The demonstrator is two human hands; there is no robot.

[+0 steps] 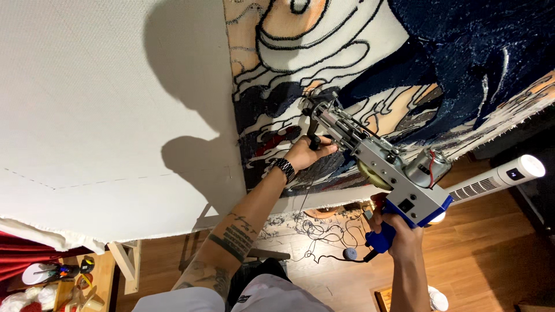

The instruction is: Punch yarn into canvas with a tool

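Note:
A grey and blue tufting gun [378, 164] points its needle into a stretched rug cloth [115, 115]. The tufted picture [370, 63] shows dark navy, peach and white areas with black outlines. My left hand [309, 151] grips the gun's black front handle, close to the cloth; a dark bracelet sits on that wrist. My right hand [396, 231] holds the blue rear grip below the gun's body. A small motor with red wires [428, 164] sits on top of the gun.
A white tower fan [500, 176] lies at the right over the wooden floor [474, 254]. Loose black yarn [324, 231] trails below the frame. A wooden stand [127, 257] and a side table with small tools and yarn [58, 283] are at the lower left.

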